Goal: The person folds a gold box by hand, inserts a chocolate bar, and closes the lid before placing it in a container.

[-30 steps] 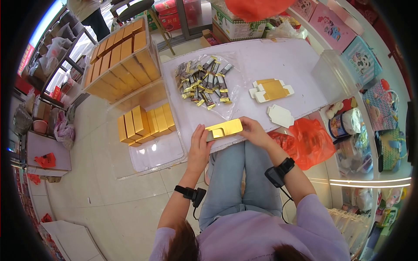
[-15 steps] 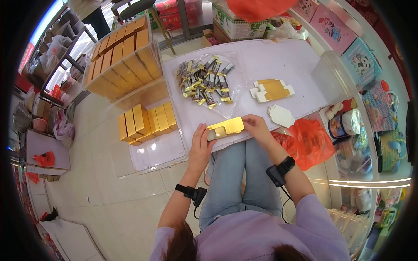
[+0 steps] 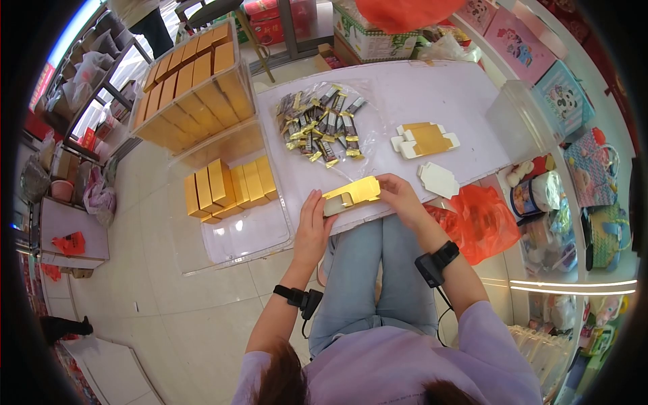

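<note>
A gold carton (image 3: 361,192) with a cut-out and a pale inside is held between both hands at the table's front edge. My left hand (image 3: 312,225) grips its left end, and my right hand (image 3: 401,197) holds its right end. Beyond it, wrapped bars (image 3: 324,125) in dark and gold lie piled on a clear plastic bag. Flattened gold-and-white cartons (image 3: 426,140) rest to the right, with a white flat piece (image 3: 438,180) nearer me. Several finished-looking gold boxes (image 3: 221,186) stand in a clear tray at the left.
A clear bin (image 3: 196,101) full of gold boxes stands at the back left of the white table (image 3: 432,81). An empty clear container (image 3: 523,118) is at the right edge. A red bag (image 3: 480,224) hangs below. Behind at left, a person's dark-clothed legs (image 3: 154,32) show.
The gold carton has tilted a little in my hands, its right end looking deeper. A dark shape has come further into view at the lower left edge.
</note>
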`<state>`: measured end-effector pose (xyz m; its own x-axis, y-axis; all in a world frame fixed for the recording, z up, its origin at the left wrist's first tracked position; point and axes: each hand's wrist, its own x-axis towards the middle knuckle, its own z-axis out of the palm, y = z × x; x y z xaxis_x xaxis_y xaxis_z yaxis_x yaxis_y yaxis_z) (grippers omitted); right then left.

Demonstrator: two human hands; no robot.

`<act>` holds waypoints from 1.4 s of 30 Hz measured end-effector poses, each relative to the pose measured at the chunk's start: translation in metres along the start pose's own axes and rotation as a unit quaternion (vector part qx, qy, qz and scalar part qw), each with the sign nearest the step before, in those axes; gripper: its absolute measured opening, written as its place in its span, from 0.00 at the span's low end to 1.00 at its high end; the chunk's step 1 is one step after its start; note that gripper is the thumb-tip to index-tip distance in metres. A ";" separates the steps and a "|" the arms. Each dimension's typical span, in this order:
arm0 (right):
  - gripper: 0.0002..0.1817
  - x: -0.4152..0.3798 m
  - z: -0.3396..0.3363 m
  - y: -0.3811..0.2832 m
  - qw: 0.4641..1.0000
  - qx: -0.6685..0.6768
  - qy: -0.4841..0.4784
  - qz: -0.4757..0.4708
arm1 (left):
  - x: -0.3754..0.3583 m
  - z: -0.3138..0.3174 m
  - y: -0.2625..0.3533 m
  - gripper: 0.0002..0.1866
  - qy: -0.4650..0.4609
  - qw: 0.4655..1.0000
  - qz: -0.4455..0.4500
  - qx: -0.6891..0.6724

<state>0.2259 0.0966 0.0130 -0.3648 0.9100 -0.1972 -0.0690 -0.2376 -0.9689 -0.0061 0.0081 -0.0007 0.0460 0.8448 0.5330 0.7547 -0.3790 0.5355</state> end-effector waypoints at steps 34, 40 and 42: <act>0.16 -0.008 -0.001 0.018 0.973 -0.204 -0.079 -0.080 | -0.002 0.002 -0.003 0.30 -0.027 1.000 0.004 0.010; 0.14 -0.011 0.008 0.018 0.941 -0.301 -0.069 -0.142 | -0.003 0.003 -0.002 0.29 -0.023 1.000 -0.010 0.011; 0.13 -0.012 0.014 0.022 0.952 -0.268 -0.055 -0.138 | -0.003 0.002 -0.001 0.29 -0.022 1.000 -0.011 0.014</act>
<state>0.2159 0.0759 -0.0039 -0.4977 0.8650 0.0638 0.2970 0.2391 -0.9245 -0.0057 0.0074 -0.0045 0.0569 0.8688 0.4919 0.7738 -0.3497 0.5282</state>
